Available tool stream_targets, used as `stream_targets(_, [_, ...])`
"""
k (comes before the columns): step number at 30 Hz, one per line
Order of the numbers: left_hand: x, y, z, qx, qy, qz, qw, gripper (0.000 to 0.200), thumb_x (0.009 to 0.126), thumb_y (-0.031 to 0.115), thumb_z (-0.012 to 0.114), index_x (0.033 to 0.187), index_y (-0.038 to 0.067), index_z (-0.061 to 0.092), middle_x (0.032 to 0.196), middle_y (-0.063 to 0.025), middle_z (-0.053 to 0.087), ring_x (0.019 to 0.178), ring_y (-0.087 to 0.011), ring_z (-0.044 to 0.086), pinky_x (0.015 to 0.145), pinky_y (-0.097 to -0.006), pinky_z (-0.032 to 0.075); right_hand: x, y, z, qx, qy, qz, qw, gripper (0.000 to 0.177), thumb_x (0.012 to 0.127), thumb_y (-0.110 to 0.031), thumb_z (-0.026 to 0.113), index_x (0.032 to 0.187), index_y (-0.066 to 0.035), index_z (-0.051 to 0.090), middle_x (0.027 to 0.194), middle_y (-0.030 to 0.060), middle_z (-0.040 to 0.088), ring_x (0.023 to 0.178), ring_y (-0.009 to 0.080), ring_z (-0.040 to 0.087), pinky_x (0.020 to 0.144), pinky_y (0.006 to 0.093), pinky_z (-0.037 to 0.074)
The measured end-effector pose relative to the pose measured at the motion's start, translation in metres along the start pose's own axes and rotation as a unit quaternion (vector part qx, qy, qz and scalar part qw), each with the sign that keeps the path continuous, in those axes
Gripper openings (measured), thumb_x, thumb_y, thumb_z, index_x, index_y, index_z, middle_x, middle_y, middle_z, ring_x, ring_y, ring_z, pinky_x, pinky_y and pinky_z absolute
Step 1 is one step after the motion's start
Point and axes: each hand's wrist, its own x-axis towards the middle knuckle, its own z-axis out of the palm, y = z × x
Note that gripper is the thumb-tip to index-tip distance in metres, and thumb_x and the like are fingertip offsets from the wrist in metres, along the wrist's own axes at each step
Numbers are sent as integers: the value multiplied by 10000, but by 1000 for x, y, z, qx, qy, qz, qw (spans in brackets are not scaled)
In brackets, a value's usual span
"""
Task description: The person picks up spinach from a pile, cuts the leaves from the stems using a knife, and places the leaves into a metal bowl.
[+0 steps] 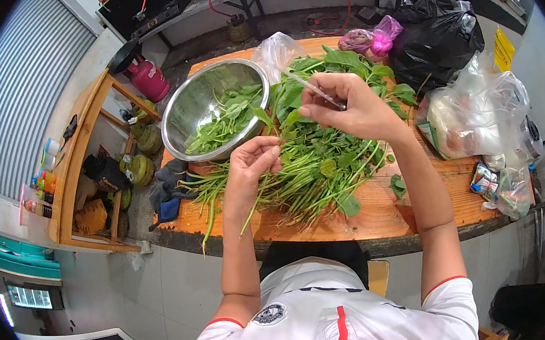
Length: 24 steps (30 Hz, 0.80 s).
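Observation:
My left hand (255,160) is closed in a pinch on a leafy green sprig (265,117), just in front of the steel bowl. Raised to its right, my right hand (347,105) has its fingers closed around a small thin knife (310,86), which points up and to the left. Below both hands spreads a big heap of leafy greens (313,179), its long stems toward me and broad leaves toward the back. The steel bowl (171,107) tilts beside the heap and holds loose green leaves (228,118).
The wooden table (382,215) bears a clear plastic bag (279,51), pink bags (383,36), a black garbage bag (437,39) and a filled clear bag (471,118). Small packets (485,181) lie at the right edge. A dark cloth (173,189) sits left, near a wooden shelf (81,155).

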Motion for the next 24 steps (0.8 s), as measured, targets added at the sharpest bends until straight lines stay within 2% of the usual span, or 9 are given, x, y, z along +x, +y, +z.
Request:
stream_targets(9, [0,-1,-4,-136,-5,-58,989,165,873,98,628,1002,-3,641,770,-12,635,649,-60,575,611,-210,484,2,1,4,-154,38,-54,986,160,825,-112,685,870,-8,572,635,-47,446,590,36,390,513,229,312])
stream_targets(12, [-2,16,-11,56,16,3,998,156,865,106,638,984,5,651,781,-11,642,665,-54,573,629,-204,484,1,4,-4,-171,56,-64,982,147,829,-104,677,852,-7,569,642,-44,448,593,34,391,516,227,311])
stream_targets(13, [-4,29,-13,150,40,6,988,134,854,98,649,956,12,665,778,0,641,673,-52,573,637,-197,477,1,6,-8,-173,66,-68,980,140,831,-99,673,844,-7,568,646,-44,449,595,33,392,517,226,312])
stream_targets(15, [-5,52,-29,243,38,12,969,92,844,55,653,918,5,677,790,5,644,694,-59,581,638,-205,462,0,7,-20,-185,88,-67,977,115,858,-97,646,835,-15,568,659,-47,465,603,31,416,530,212,330])
stream_targets(17, [-8,65,-37,382,45,34,923,77,832,33,658,899,12,690,794,-4,647,692,-71,588,637,-222,464,0,7,-33,-201,123,-78,969,161,853,-157,657,849,-19,574,644,-17,476,597,52,425,533,234,349])
stream_targets(18, [-10,69,-38,464,55,60,882,79,825,24,661,894,25,699,797,-15,649,683,-82,594,637,-232,471,0,8,-39,-190,143,-82,968,222,838,-217,678,854,-19,578,626,14,481,589,74,420,530,262,354])
stream_targets(19, [-12,70,-39,543,62,86,833,87,817,15,664,889,38,708,801,-27,651,674,-93,600,638,-241,479,-1,7,-45,-187,144,-62,970,206,851,-219,671,865,-29,591,633,-5,497,596,52,430,529,240,351])
stream_targets(23, [-25,46,-52,680,28,239,692,182,727,-40,665,874,63,695,876,-50,651,823,-234,616,705,-333,496,-5,1,-54,-128,167,-76,975,187,869,-234,664,871,-53,614,649,-19,523,609,42,470,549,214,372])
stream_targets(24, [-29,43,-52,688,34,248,681,190,728,-46,661,881,62,693,884,-50,651,833,-229,619,713,-335,498,-6,1,-56,-134,168,-75,974,180,879,-219,654,917,-48,615,696,-22,545,627,41,483,570,206,385])
